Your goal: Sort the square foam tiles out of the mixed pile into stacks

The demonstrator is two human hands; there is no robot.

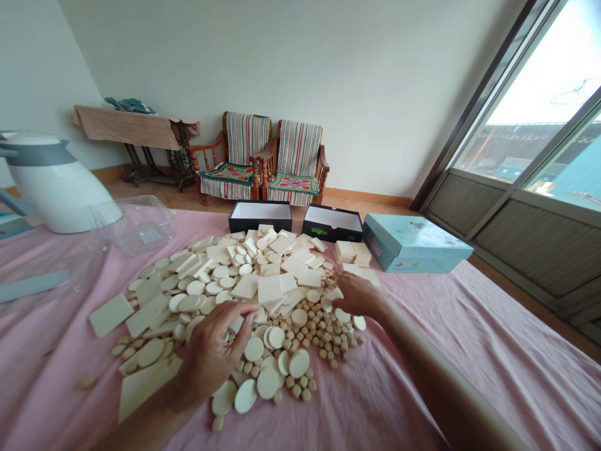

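Two bare hands work at a wide heap of cream-coloured wooden pieces (253, 282) spread over a pink tablecloth (469, 338): your left hand (213, 347) hovers palm-down over the near side of the heap, fingers curled and thumb bent toward them, above a cluster of round discs (270, 366); from this angle you cannot tell whether anything is pinched between them. Your right hand (359, 294) rests on the heap's right edge, fingers laid flat and close together over small discs, with nothing visibly clamped. Between the two hands lies a scatter of small round beads (328, 341), and just beyond the fingertips are square and rectangular tiles (277, 285) piled loosely toward the middle. Larger flat rectangles (110, 313) lie at the heap's left fringe, well apart from either hand. Beyond your right hand stands a neat stack of square tiles (352, 252). At the far edge of the table, two open black boxes (260, 216) sit side by side, with a light blue box (416, 243) to their right. A white and grey jug (51, 181) and a clear plastic container (136, 222) stand at the left. Two striped wooden armchairs (263, 160) line the back wall beside a large window (539, 125).
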